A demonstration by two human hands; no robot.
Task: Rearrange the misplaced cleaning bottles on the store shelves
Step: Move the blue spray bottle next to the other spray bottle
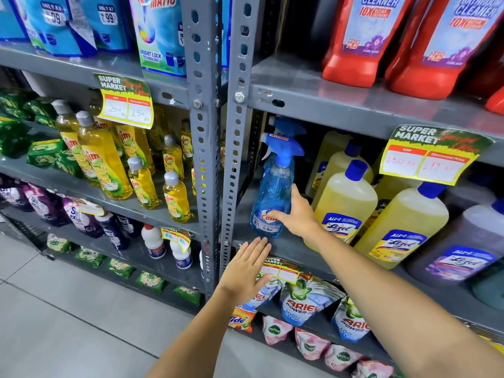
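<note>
a: a person's right hand (296,214) rests on a blue spray bottle (272,192) at the left end of the middle shelf (289,249) of a grey steel rack, its fingers spread across the label and the thumb up against the bottle's side.

b: gripping it?

a: touching, yes; a full grip, i cannot tell. the fingers lie loose and open on the front rather than wrapped round. the bottle stands upright, near the shelf's front edge, just beside the rack upright (234,148).

b: and the other hand?

a: the left hand (246,268) is flat and open, fingers together, empty, its tips at the shelf lip just below the bottle's base.

b: where does the job stand?

a: judging by the shelf, in the middle of things. the sprayer sits next to yellow floor cleaner bottles (346,203), with a purple one (461,252) further right. a second blue trigger head (289,126) shows behind it, so this corner may well be the sprayers' place.

b: so placing it, or taking it?

a: one frame does not say. the dish liquid bottles (109,165) in the left bay stand grouped by kind, and so do the red cleaner bottles (365,39) above. what else is misplaced is not evident from here.
</note>
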